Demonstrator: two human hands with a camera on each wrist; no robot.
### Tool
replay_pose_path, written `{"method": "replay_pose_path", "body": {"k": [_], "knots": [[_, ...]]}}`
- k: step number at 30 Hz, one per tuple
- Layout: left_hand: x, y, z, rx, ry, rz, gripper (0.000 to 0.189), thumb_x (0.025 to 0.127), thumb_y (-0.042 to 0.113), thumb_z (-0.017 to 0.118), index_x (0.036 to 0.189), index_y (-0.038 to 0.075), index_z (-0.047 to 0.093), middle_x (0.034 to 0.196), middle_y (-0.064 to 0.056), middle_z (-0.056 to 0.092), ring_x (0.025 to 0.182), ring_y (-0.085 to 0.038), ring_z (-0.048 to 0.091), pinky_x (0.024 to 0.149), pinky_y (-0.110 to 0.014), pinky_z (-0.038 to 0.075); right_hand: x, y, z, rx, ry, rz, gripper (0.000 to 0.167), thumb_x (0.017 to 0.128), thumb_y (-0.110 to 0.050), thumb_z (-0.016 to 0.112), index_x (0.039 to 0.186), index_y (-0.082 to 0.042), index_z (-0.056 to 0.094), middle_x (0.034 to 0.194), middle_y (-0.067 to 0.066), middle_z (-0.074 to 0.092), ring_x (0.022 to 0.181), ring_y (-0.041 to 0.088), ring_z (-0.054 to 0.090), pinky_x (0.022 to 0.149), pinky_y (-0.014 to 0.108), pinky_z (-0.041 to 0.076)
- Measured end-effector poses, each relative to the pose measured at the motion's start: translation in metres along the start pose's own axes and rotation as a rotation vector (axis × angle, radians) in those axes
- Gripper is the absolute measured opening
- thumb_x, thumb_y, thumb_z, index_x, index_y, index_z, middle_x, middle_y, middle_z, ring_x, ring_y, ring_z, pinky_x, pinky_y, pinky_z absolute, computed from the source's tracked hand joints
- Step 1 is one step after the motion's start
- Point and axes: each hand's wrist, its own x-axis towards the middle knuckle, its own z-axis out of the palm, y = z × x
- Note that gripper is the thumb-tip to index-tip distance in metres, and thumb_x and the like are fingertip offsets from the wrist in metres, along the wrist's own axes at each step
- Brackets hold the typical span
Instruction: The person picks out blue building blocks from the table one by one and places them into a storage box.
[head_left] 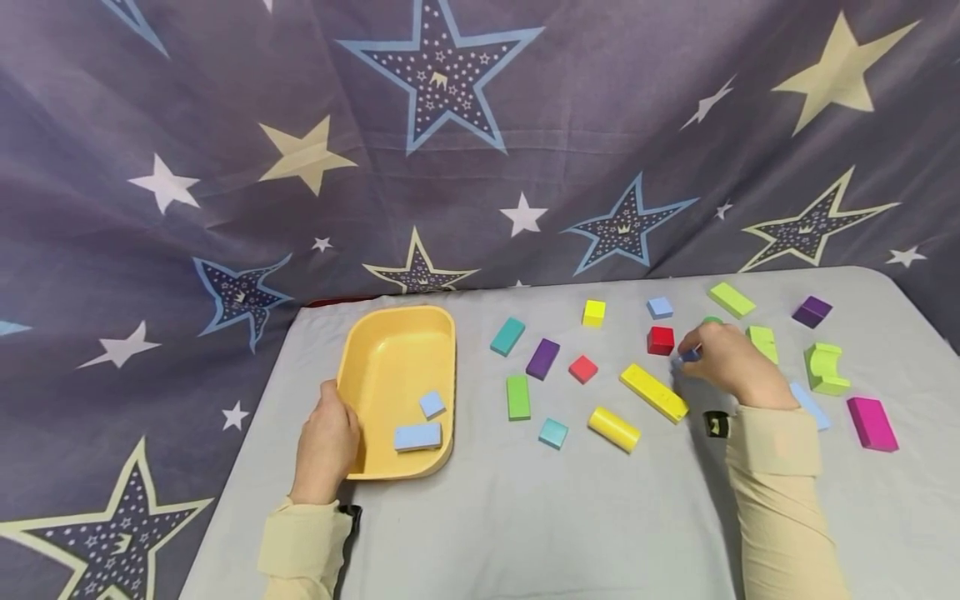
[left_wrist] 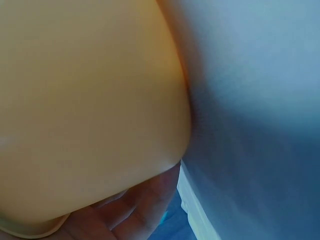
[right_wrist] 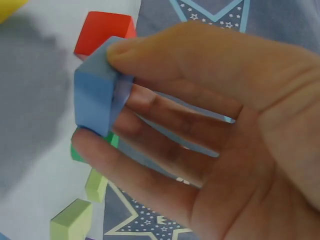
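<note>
A yellow plastic tub [head_left: 386, 375] stands at the left of the table, with two light-blue blocks [head_left: 417, 437] lying inside. My left hand [head_left: 326, 442] grips its left side; in the left wrist view the fingers [left_wrist: 142, 207] lie against the tub's outer wall. Over the right part of the table, my right hand [head_left: 731, 367] pinches a blue block [right_wrist: 95, 95] between thumb and fingertips. A red cube [head_left: 661, 341] sits just left of that hand. Partly hidden behind the fingers is a green block [right_wrist: 80, 150].
Several coloured blocks lie scattered between the tub and the right edge, among them a yellow cylinder [head_left: 613, 429], a long yellow block [head_left: 654, 392], a lime arch-cut block [head_left: 827, 369] and a magenta block [head_left: 872, 423]. A star-patterned cloth [head_left: 465, 200] hangs behind the table.
</note>
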Motion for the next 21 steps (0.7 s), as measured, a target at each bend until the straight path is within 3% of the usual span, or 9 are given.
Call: {"method": "replay_pose_path", "body": {"k": [10,21], "knots": [[-0.001,0.0,-0.001,-0.015,-0.002,0.012,0.04,0.103,0.007,0.031,0.139,-0.013,0.033,0.102,-0.039,0.062,0.085,-0.052,0.064,0.071,-0.06,0.049,-0.004,-0.016,-0.006,-0.044,0.009,0.01,0.029,0.084,0.0,0.072,0.109,0.013,0.069,0.109,0.032,0.065,0.092,0.037,0.062,0.087,0.056,0.05],[0.0,0.001,-0.002,-0.01,-0.014,-0.014,0.04,0.104,0.008,0.03,0.139,-0.012,0.032,0.105,-0.038,0.061,0.088,-0.052,0.064,0.073,-0.06,0.048,-0.009,-0.026,-0.009,-0.047,0.073,-0.048,0.026,0.084,-0.001,0.072,0.108,0.01,0.07,0.109,0.031,0.064,0.098,0.042,0.06,0.091,0.059,0.048]]}}
